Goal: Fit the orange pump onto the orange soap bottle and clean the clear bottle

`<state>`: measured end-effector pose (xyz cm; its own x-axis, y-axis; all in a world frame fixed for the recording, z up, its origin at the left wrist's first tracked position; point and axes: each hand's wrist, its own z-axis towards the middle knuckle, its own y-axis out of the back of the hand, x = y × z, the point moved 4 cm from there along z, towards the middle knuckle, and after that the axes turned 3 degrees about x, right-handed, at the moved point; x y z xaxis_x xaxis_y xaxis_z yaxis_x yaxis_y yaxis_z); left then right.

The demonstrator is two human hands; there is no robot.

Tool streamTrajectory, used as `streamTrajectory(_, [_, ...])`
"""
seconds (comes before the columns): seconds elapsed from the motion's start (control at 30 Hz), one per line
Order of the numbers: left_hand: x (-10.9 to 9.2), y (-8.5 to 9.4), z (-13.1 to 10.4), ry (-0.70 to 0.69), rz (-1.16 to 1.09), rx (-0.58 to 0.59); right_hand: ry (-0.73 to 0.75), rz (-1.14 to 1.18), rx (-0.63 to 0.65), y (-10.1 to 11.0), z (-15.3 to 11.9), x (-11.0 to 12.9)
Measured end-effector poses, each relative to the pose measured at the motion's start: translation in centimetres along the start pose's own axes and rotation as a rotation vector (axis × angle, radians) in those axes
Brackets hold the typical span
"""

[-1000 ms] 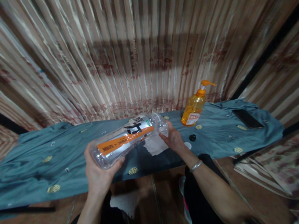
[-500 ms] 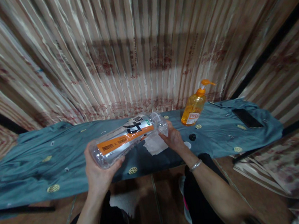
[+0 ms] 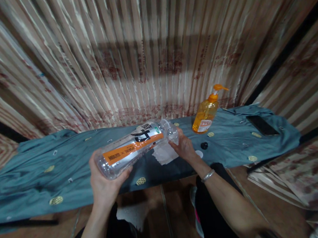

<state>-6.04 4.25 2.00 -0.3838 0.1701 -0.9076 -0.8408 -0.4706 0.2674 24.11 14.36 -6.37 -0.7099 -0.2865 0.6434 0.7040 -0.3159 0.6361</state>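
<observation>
My left hand is wrapped round the base of a large clear plastic bottle with an orange and silver label. The bottle lies tilted above the cloth, its neck end up and to the right. At that end my right hand has its fingers closed on a small clear container, whose opening meets the bottle's mouth. Below them a white tissue rests on the blue-green cloth. Whether any liquid passes between the two cannot be made out.
An orange pump bottle stands right of my hands. Near it lie a small black object and a white round piece. A black phone lies at the right end. Striped curtains hang behind the cloth-covered surface.
</observation>
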Motion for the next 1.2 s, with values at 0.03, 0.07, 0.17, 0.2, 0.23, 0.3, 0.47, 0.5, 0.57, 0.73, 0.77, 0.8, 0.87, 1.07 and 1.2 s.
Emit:
streamTrajectory(0.03, [0.0, 0.0, 0.0, 0.003, 0.001, -0.001, 0.002, -0.003, 0.0, 0.0, 0.0, 0.0])
streamTrajectory(0.07, [0.0, 0.0, 0.0, 0.005, 0.003, -0.001, 0.004, -0.007, 0.0, 0.0, 0.0, 0.0])
streamTrajectory(0.17, [0.2, 0.1, 0.0, 0.011, 0.017, 0.006, 0.011, -0.017, -0.001, -0.1, 0.0, 0.0])
streamTrajectory(0.2, [0.3, 0.1, 0.0, 0.013, 0.024, 0.005, 0.013, -0.019, -0.005, -0.1, -0.1, 0.0])
streamTrajectory(0.23, [0.4, 0.1, 0.0, 0.013, 0.03, 0.005, 0.014, -0.02, -0.009, -0.1, -0.1, 0.0])
streamTrajectory(0.3, [0.4, 0.2, 0.0, 0.008, 0.029, 0.002, 0.016, -0.024, -0.01, -0.1, -0.1, -0.1])
streamTrajectory(0.47, [0.2, 0.2, -0.1, 0.005, 0.017, 0.008, 0.024, -0.036, -0.008, -0.1, -0.1, -0.2])
streamTrajectory(0.5, [0.2, 0.1, -0.1, 0.008, 0.017, 0.01, 0.023, -0.034, -0.01, -0.1, -0.1, -0.2])
streamTrajectory(0.57, [0.1, 0.1, -0.1, 0.014, 0.01, 0.009, 0.027, -0.023, -0.013, -0.1, -0.1, -0.2])
streamTrajectory(0.73, [-0.1, 0.0, 0.0, 0.037, -0.026, -0.005, 0.015, -0.005, -0.009, 0.1, -0.1, 0.0])
streamTrajectory(0.77, [-0.1, -0.1, 0.0, 0.043, -0.026, -0.005, 0.005, -0.01, -0.007, 0.1, -0.1, 0.1])
streamTrajectory(0.8, [-0.2, -0.1, 0.0, 0.047, -0.026, 0.0, -0.001, -0.016, -0.007, 0.1, -0.1, 0.1])
streamTrajectory(0.87, [-0.3, -0.1, 0.0, 0.053, -0.024, 0.002, -0.005, -0.028, -0.014, 0.1, -0.1, 0.1])
streamTrajectory(1.07, [0.2, -0.2, 0.0, 0.028, 0.001, 0.032, 0.008, -0.017, -0.002, -0.1, 0.0, -0.5])
streamTrajectory(1.2, [1.1, -0.1, 0.1, -0.002, 0.013, 0.047, 0.023, -0.018, -0.019, -0.1, 0.0, -0.6])
